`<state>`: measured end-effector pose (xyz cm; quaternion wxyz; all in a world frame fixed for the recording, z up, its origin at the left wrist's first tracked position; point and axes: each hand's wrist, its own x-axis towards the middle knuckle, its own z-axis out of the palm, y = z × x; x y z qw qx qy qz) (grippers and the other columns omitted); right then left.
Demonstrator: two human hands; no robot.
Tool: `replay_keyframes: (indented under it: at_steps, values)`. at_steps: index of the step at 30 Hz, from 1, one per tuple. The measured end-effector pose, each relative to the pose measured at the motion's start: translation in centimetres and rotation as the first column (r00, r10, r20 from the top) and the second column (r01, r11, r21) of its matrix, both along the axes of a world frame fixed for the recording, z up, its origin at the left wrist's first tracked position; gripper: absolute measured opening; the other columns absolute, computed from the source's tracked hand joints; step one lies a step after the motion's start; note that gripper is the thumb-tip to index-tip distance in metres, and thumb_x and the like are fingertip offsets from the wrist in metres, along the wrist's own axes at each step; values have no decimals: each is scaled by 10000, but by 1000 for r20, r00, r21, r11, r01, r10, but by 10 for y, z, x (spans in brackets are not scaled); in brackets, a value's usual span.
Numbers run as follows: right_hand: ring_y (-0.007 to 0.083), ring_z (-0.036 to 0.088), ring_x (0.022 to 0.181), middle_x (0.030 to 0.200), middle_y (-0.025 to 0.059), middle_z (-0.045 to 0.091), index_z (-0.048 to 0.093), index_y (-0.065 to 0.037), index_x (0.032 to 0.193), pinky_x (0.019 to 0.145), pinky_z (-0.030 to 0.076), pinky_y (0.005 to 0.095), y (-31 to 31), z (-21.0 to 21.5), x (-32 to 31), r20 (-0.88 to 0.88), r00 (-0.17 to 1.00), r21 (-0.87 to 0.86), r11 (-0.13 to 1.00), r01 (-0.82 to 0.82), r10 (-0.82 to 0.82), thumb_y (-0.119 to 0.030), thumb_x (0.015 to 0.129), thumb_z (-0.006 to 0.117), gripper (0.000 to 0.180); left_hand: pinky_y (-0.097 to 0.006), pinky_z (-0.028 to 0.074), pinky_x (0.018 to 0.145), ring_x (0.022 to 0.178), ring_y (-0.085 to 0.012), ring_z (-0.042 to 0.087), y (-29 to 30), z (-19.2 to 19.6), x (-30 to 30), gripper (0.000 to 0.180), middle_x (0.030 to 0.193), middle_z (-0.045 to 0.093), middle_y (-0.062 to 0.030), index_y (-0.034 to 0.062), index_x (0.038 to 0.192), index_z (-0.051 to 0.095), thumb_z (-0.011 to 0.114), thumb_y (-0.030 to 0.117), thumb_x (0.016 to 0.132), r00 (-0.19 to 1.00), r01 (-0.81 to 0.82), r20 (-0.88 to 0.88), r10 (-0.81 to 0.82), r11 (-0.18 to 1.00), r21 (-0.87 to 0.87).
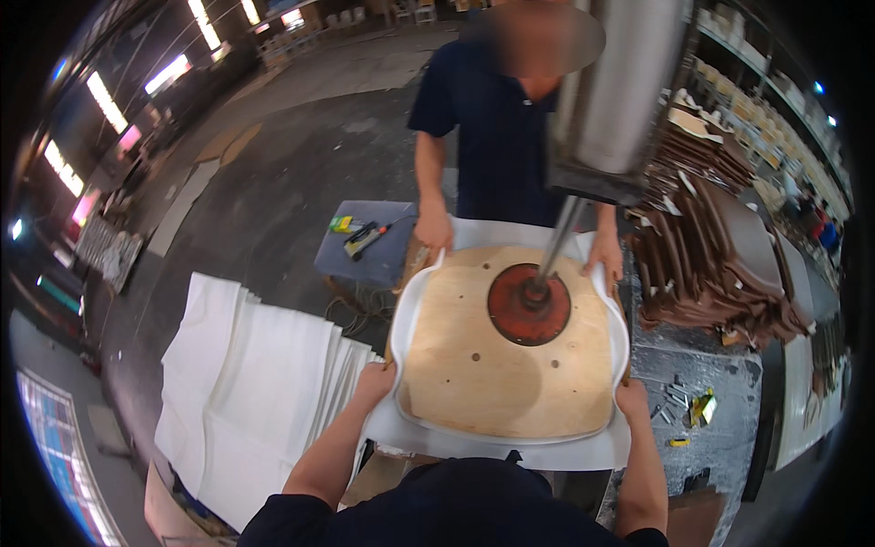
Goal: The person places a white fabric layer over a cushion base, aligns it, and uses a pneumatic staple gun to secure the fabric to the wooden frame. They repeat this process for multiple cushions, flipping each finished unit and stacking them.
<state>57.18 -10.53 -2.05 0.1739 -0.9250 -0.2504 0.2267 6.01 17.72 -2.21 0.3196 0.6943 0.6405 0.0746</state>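
Tan plywood seat [506, 365], white foam [510, 447], red (rust-toned) press disc [510, 310].

Head-worn fisheye view — steeply downward, close over the plywood seat panel [507, 356] and workbench.

Left hand [375, 378] and right hand [631, 398] gripping plywood seat panel [506, 365], red press disc [529, 304] on top

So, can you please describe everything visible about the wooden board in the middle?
The wooden board is a pale, plywood-looking panel with rounded corners and a few small holes. It lies flat on white sheet material whose edges curl up around it. A round dark red disc on a metal rod presses on its far half. The person's left hand and right hand grip the near corners; a co-worker's hands hold the far edge.
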Motion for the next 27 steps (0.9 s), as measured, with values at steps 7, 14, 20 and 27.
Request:
replay_keyframes:
  at_steps: [7, 14, 20, 27]
  values:
    - [528, 723, 1155, 1182, 333, 765, 802, 9, 1183, 990, 568, 575, 2, -6, 3, 48, 994, 19, 995, -95, 94, -433, 997, 626, 512, -639, 582, 850, 900, -531, 752, -15, -15, 15, 519, 924, 768, -309, -7, 910, 791, 508, 391, 1086, 986, 140, -130, -101, 928, 346]
    - [533, 727, 1153, 1165, 331, 765, 802, 2, 1186, 1040, 566, 594, -8, -7, 0, 136, 989, -63, 997, -49, 57, -420, 1083, 516, 520, -617, 564, 845, 902, -536, 737, -18, -3, 24, 494, 903, 747, -321, -45, 899, 764, 499, 325, 1093, 999, 27, 17, -31, 982, 185]
    - [552, 745, 1023, 1039, 365, 756, 786, 65, 982, 938, 590, 610, -15, -18, 5, 208, 974, 6, 996, -88, 84, -505, 1099, 580, 618, -620, 542, 833, 894, -544, 728, -13, -5, 24, 516, 890, 734, -344, -70, 926, 770, 521, 341, 1114, 997, 80, -25, -77, 972, 219]
    - [562, 735, 1002, 965, 377, 732, 790, 79, 939, 881, 573, 596, -11, -12, -1, 144, 989, 111, 992, -62, 46, -567, 1075, 634, 678, -588, 534, 795, 847, -515, 736, -4, -11, 9, 590, 859, 732, -341, -97, 938, 765, 591, 438, 1118, 988, 131, 56, -143, 975, 177]
